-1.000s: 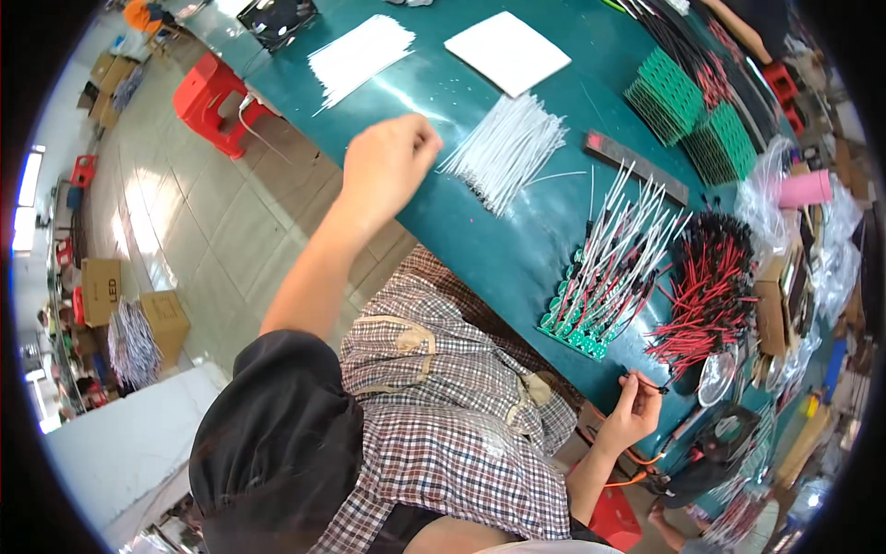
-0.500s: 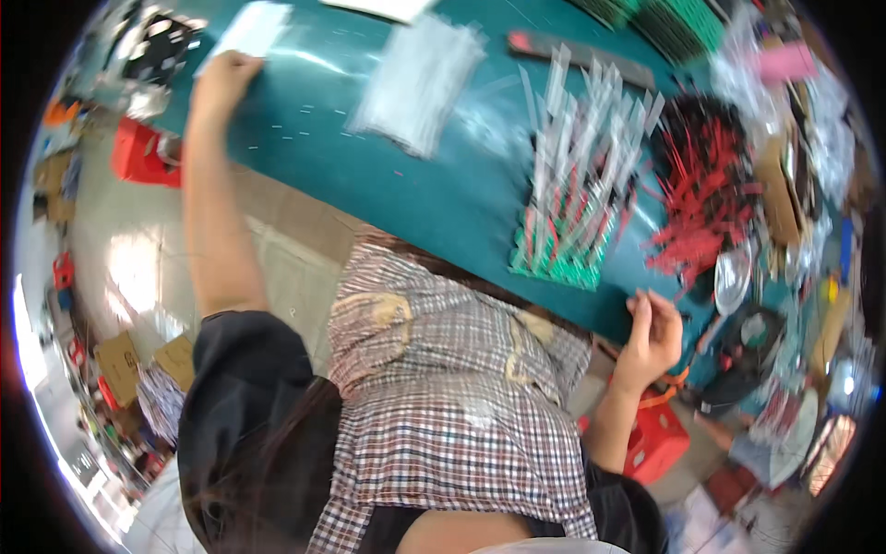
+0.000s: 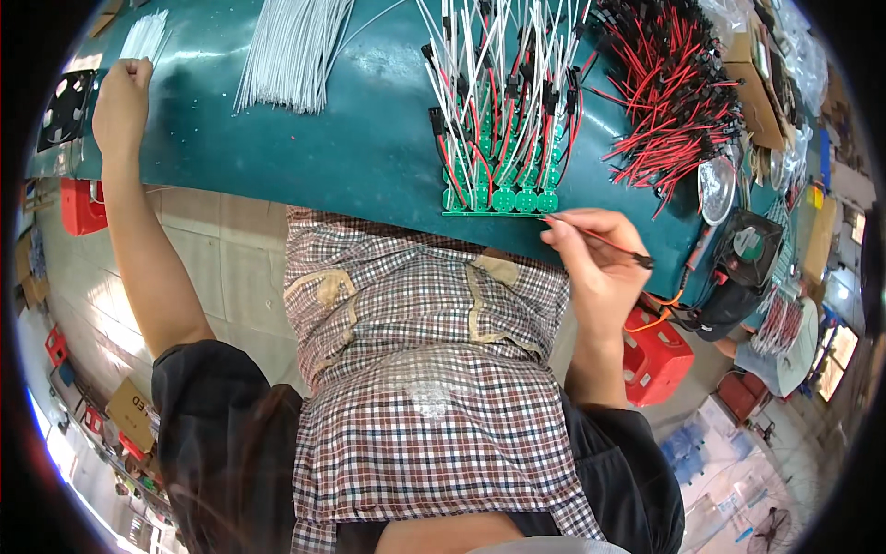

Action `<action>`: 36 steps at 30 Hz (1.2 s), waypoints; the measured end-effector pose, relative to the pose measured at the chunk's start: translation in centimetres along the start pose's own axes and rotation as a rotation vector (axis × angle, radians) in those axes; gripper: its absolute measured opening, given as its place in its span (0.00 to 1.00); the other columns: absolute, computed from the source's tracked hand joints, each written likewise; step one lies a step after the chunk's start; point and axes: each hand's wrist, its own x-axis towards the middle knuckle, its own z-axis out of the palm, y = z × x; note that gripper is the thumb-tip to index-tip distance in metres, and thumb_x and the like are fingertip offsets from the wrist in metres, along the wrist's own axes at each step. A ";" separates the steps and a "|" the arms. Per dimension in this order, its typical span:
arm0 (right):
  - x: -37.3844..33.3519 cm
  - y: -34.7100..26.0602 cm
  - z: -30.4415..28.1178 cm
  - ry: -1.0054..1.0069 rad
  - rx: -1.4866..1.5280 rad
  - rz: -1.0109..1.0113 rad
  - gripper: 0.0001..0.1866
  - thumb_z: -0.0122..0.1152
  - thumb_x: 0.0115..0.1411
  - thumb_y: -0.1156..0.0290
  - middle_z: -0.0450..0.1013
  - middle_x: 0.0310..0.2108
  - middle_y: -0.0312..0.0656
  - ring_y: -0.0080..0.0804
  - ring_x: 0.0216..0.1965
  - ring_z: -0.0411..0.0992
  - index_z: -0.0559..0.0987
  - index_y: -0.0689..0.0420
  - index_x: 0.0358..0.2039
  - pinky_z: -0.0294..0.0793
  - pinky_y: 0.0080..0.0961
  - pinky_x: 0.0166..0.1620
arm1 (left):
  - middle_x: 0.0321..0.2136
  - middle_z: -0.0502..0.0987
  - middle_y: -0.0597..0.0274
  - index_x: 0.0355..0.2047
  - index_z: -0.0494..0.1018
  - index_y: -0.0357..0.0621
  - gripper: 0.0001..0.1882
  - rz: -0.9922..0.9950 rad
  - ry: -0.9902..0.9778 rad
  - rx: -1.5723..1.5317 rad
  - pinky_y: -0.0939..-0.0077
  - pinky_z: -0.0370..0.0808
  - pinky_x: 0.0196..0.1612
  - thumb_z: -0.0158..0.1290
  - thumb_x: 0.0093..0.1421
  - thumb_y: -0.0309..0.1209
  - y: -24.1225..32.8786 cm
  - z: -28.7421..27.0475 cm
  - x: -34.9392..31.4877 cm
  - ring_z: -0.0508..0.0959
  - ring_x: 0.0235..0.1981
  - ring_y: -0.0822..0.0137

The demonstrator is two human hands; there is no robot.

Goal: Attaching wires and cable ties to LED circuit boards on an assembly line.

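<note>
My left hand (image 3: 122, 106) reaches to the far left of the table, its fingers pinched at the near end of a small bundle of white wires (image 3: 145, 35); how many wires it grips is hidden. In my right hand (image 3: 604, 263), a short red and black wire lead (image 3: 600, 238) with a black connector is pinched between thumb and fingers. Just beyond that hand lies a panel of round green circuit boards (image 3: 503, 199). Many white wires and red and black leads with black connectors stand up from the panel.
A larger bundle of white wires (image 3: 293, 60) lies at the table's back. To the right is a heap of red and black leads (image 3: 678, 102), near a soldering iron (image 3: 694, 254) and a black fan (image 3: 749, 245). A red stool (image 3: 653, 355) stands below.
My right hand, lifted with nothing visible in it before, now holds a red and black lead beside the green panel. My view has shifted; the left hand stays by the small white bundle.
</note>
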 end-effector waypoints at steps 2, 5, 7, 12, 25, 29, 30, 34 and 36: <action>0.4 0.9 0.5 -0.050 -0.083 -0.035 0.05 0.66 0.56 0.85 0.77 0.32 0.40 0.20 0.32 0.75 0.79 0.65 0.33 0.75 0.16 0.37 | 0.39 0.82 0.54 0.43 0.79 0.45 0.21 0.009 -0.009 -0.070 0.64 0.75 0.43 0.49 0.66 0.49 2.7 -1.7 -1.1 0.81 0.41 0.53; 0.5 1.3 1.5 -0.046 -0.051 -0.005 0.05 0.66 0.56 0.84 0.77 0.31 0.38 0.17 0.30 0.73 0.79 0.65 0.33 0.72 0.14 0.34 | 0.36 0.84 0.58 0.43 0.80 0.43 0.20 0.067 -0.057 -0.330 0.71 0.75 0.41 0.54 0.64 0.47 6.0 -2.8 -2.6 0.82 0.36 0.62; 0.5 1.6 1.7 -0.025 -0.044 0.007 0.05 0.66 0.56 0.84 0.77 0.30 0.37 0.15 0.28 0.72 0.79 0.65 0.32 0.71 0.13 0.31 | 0.34 0.84 0.60 0.43 0.81 0.42 0.20 0.124 -0.102 -0.529 0.75 0.74 0.39 0.56 0.63 0.46 8.2 -2.9 -3.8 0.81 0.33 0.68; 0.5 1.5 2.0 -0.015 -0.059 -0.028 0.04 0.65 0.56 0.85 0.76 0.29 0.35 0.13 0.26 0.70 0.79 0.64 0.31 0.69 0.12 0.29 | 0.25 0.74 0.73 0.37 0.79 0.35 0.15 0.188 -0.429 -0.743 0.84 0.64 0.30 0.59 0.63 0.37 11.9 -2.9 -6.0 0.67 0.26 0.83; 0.9 1.4 1.2 -0.151 -0.335 -0.298 0.07 0.63 0.51 0.88 0.76 0.32 0.41 0.22 0.31 0.73 0.78 0.64 0.30 0.72 0.17 0.36 | 0.25 0.75 0.73 0.36 0.80 0.39 0.18 -0.015 -0.476 -0.764 0.86 0.66 0.30 0.61 0.58 0.43 11.4 -4.1 -5.9 0.71 0.28 0.83; 0.9 1.6 1.2 -0.146 -0.365 -0.325 0.08 0.63 0.50 0.88 0.76 0.31 0.41 0.23 0.31 0.73 0.78 0.64 0.30 0.72 0.18 0.35 | 0.29 0.79 0.72 0.39 0.81 0.40 0.19 -0.021 -0.411 -0.846 0.87 0.68 0.32 0.61 0.58 0.43 10.8 -5.1 -6.4 0.73 0.29 0.83; 0.9 1.6 1.3 -0.141 -0.378 -0.342 0.08 0.63 0.49 0.88 0.76 0.31 0.41 0.23 0.30 0.74 0.78 0.64 0.30 0.72 0.18 0.35 | 0.31 0.80 0.71 0.41 0.81 0.40 0.20 -0.030 -0.412 -0.845 0.87 0.69 0.33 0.61 0.58 0.44 10.6 -5.5 -6.4 0.75 0.30 0.82; 0.9 1.6 1.3 -0.133 -0.399 -0.368 0.08 0.63 0.48 0.89 0.76 0.31 0.42 0.25 0.30 0.74 0.77 0.63 0.29 0.72 0.18 0.34 | 0.31 0.80 0.72 0.44 0.79 0.38 0.21 -0.044 -0.415 -0.874 0.89 0.66 0.32 0.64 0.58 0.42 10.9 -7.4 -7.6 0.73 0.30 0.83; 1.0 1.6 1.4 -0.127 -0.409 -0.379 0.08 0.63 0.48 0.89 0.76 0.31 0.42 0.25 0.30 0.74 0.77 0.63 0.29 0.72 0.18 0.34 | 0.30 0.80 0.71 0.44 0.79 0.38 0.21 -0.051 -0.428 -0.830 0.89 0.68 0.33 0.65 0.57 0.41 10.9 -8.4 -8.1 0.75 0.30 0.82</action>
